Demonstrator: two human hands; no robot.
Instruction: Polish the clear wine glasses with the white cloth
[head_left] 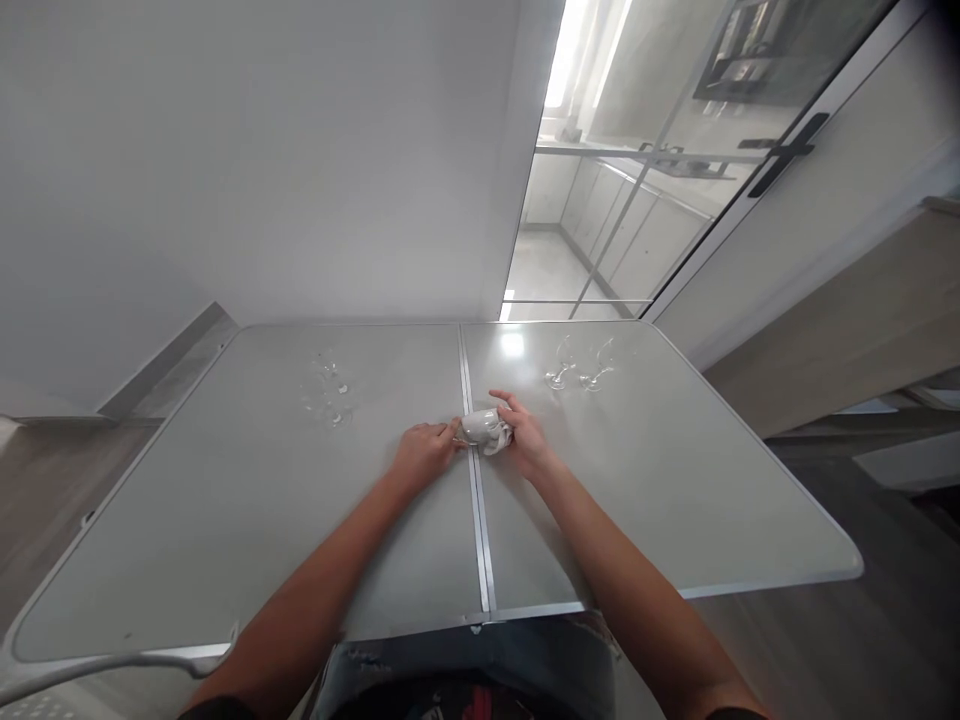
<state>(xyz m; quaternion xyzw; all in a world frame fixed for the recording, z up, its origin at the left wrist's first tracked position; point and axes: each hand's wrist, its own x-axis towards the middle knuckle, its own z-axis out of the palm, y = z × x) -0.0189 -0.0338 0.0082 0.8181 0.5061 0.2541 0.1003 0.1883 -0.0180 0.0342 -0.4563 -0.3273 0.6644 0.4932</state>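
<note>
Over the table's centre seam, a clear glass (474, 426) lies tipped on its side between my hands. It looks like a stemmed glass, though its foot is hidden by fingers. My left hand (429, 452) is closed on its narrow left end. A crumpled white cloth (496, 436) sits at the wide right end, seemingly inside the bowl. My right hand (526, 432) pinches this cloth at the mouth, with its index finger stretched out above.
Two clear stemmed glasses, a nearer one (556, 378) and another (592, 380), stand at the table's back right. More clear glassware (334, 388) is at the back left. The grey folding table (225, 520) meets a white wall; a glazed door (600, 200) is behind right.
</note>
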